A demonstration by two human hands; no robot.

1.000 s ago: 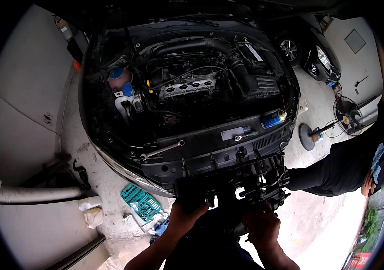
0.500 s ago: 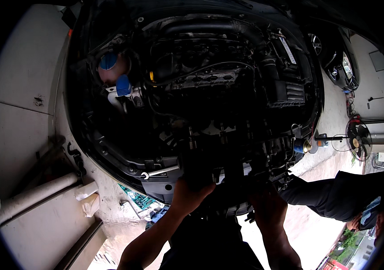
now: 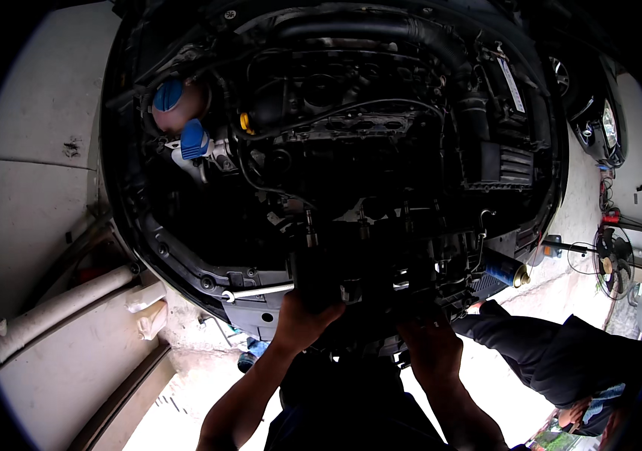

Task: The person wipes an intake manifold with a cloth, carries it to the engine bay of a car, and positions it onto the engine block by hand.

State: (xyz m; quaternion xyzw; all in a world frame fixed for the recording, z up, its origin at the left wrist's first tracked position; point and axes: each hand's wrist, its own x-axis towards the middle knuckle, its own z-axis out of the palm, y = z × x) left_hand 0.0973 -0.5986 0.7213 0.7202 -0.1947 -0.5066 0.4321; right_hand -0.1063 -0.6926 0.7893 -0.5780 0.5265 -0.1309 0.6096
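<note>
My left hand (image 3: 302, 325) is closed round the near left side of a dark engine part that looks like an intake manifold (image 3: 351, 292), thumb on top. On its near right side my right hand (image 3: 432, 347) grips it, fingers curled and partly lost in shadow. The manifold is at the front of the engine bay; its outline is mostly too dark to make out. Several metal, injector-like pieces (image 3: 310, 227) stick up along its far side. A silver spanner (image 3: 261, 291) lies on the front panel, just left of my left hand. Beyond is the engine (image 3: 358, 124) with openings along its near face.
Blue-capped reservoirs (image 3: 169, 96) stand at the bay's left, a battery (image 3: 509, 86) at its right. A spray can (image 3: 507, 270) lies by the right front edge. A person in dark clothes (image 3: 546, 353) is close on my right. A fan (image 3: 613, 259) stands farther right.
The view has shifted, so the engine bay looks larger. Both hands keep their grip on the manifold and appear slightly farther left. The person at right has lowered an arm.
</note>
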